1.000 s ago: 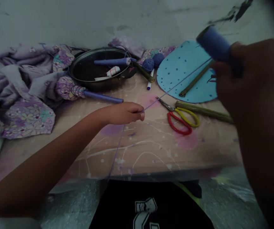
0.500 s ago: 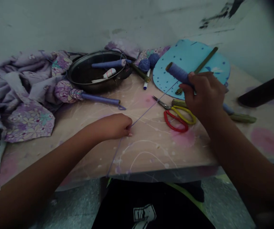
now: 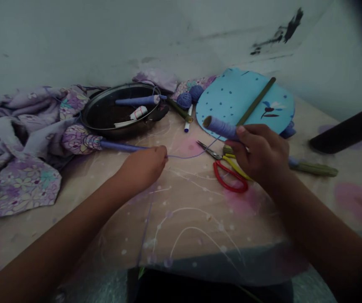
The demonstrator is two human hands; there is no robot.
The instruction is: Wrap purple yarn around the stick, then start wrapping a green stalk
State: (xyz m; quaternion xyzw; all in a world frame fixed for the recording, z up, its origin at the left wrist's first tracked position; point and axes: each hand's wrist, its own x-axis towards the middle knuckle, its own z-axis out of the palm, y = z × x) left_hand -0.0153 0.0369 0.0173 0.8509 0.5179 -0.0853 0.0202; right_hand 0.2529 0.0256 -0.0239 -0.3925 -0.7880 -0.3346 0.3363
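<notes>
1. Two hands work over the table (image 3: 199, 219), with the wall behind it. At the far left, a crumpled floral cloth (image 3: 19, 185) lies in a heap. Behind it sits a metal pan (image 3: 88, 120), with a purple-wrapped stick (image 3: 136, 100) lying inside.
2. At centre left, the left hand (image 3: 143, 168) is closed, with the curled fingers pinching the purple thread (image 3: 187, 157). The hand sits at the tip of a second purple-wrapped stick (image 3: 120, 146), which runs from the cloth. Whether the hand also grips this stick, I cannot tell.
3. The biggest change is in the thread: it ran straight and tight between the hands a moment ago, but now sags in a shallow curve. The right hand has dropped lower and closer to the table top.
4. Right of centre, the right hand (image 3: 259, 153) is closed around a spool (image 3: 220, 128), held above the table. The spool's long axis lies nearly level, tilted slightly, with its free end pointing left, towards the left hand and the pan.
5. Below the spool, scissors (image 3: 228, 179) with red and yellow handles lie partly under the right hand. Above it lies a blue foam disc (image 3: 218, 101), with a green stick (image 3: 256, 101) across it.
</notes>
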